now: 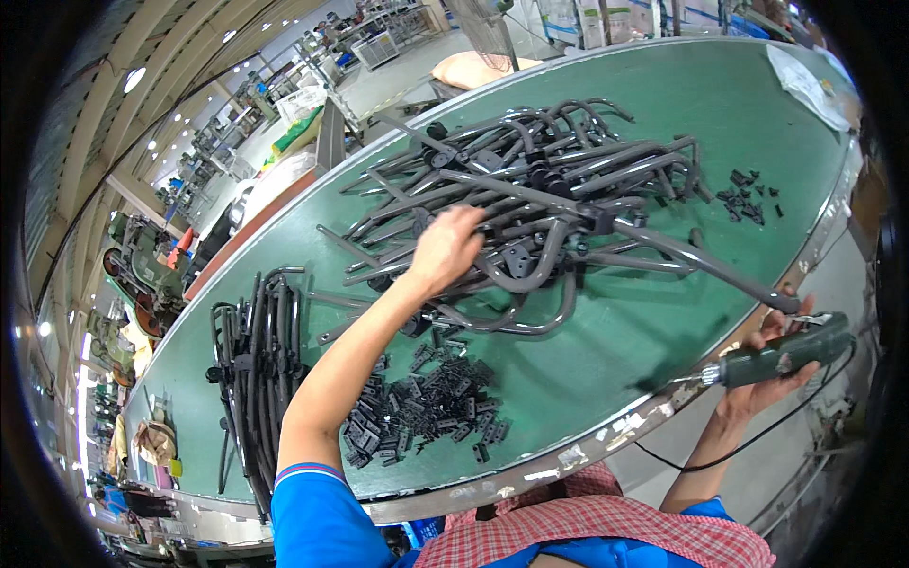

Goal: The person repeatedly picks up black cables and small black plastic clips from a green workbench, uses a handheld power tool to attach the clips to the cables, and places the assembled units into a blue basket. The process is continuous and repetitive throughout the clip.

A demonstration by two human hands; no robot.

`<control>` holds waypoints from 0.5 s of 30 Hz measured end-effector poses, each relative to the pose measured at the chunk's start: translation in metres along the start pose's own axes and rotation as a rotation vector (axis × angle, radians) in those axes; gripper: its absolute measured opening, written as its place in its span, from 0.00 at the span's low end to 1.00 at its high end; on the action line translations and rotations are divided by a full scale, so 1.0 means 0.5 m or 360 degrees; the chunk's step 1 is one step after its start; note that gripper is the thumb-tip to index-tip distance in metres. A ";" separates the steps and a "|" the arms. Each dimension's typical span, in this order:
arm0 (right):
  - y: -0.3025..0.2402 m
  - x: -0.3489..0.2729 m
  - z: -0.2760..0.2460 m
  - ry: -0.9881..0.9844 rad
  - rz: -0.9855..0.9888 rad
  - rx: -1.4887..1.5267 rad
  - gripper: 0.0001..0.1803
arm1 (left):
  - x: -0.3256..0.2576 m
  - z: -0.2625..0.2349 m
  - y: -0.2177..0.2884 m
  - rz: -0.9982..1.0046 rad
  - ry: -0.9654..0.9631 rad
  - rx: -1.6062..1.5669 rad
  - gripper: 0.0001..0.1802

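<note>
A pile of dark grey bent metal tube frames [530,194] lies across the middle and far part of the table. My left hand [449,248] is over the pile's left side, fingers curled and fingertips hidden among tubes. One frame lies on top, its long tube [701,260] slanting toward me at the right. My right hand [757,379] grips a dark green electric screwdriver [786,352], its bit pointing left over the table's edge. Fingers of that hand also reach the tube's near end. Below my left forearm lies a heap of small black brackets [426,407].
The green table [606,379] has a worn, curved rim. More folded tube frames [260,369] are stacked at the left. Small black parts [745,197] lie at the far right, near a white plastic sheet [805,85]. A black cord [705,466] hangs from the screwdriver beside the table.
</note>
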State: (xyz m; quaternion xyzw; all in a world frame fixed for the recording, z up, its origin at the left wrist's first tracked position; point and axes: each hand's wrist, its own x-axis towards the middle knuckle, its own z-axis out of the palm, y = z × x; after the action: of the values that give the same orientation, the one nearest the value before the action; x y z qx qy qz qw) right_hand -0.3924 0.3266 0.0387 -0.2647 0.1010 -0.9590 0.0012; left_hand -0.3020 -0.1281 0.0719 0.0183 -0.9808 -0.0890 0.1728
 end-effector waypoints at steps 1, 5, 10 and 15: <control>-0.026 0.015 0.000 -0.0036 -0.0080 -0.0026 0.45 | 0.005 0.000 0.000 -0.0099 0.0160 0.0029 0.25; -0.086 0.037 0.041 -0.0298 -0.0030 0.0055 0.47 | 0.095 0.025 0.068 0.0337 0.0340 0.0162 0.31; -0.084 0.019 0.152 -0.0378 -0.0205 0.0183 0.49 | 0.214 0.059 0.082 0.0349 0.0215 0.0105 0.23; -0.174 0.020 0.153 -0.0471 -0.0274 0.0097 0.44 | 0.271 -0.148 0.138 0.0604 0.0929 0.0104 0.20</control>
State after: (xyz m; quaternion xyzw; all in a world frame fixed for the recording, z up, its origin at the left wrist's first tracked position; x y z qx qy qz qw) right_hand -0.3579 0.3967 0.1250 -0.4105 0.0477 -0.9088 -0.0581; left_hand -0.4042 -0.0816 0.1981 -0.1343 -0.8782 -0.0149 0.4589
